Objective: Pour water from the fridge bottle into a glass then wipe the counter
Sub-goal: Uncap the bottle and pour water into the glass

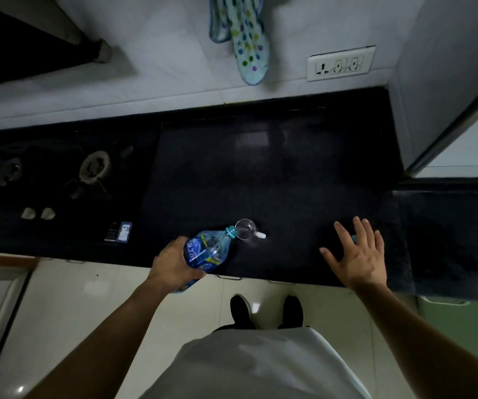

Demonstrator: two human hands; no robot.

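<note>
A plastic water bottle (207, 250) with a blue label is held tipped over the front part of the dark counter (275, 174). Its long axis runs from the lower left to the upper right of the view, with the base toward the person and the teal-ringed neck pointed away and to the right. The open mouth is directed into a small clear glass (245, 229), which stands upright on the counter just beyond the bottle's neck; the mouth is seen at the glass's rim. A small white piece, possibly a handle, projects from the right side of the glass.

The bottle's lower body is gripped by the left hand (174, 263), whose fingers are wrapped around the labelled part from the left and beneath, so that the base is largely hidden behind the palm. The glass lies up and to the right of this hand, clear of it.

The right hand (358, 254) is held open and flat, fingers spread, over the counter well to the right of the glass; nothing is grasped by it. A small light blue object is partly visible behind its fingers, but what it is cannot be told.

A gas hob (59, 180) is set into the counter at the left. On the tiled wall behind, a spotted cloth (246, 36) hangs beside a socket plate (340, 63).
</note>
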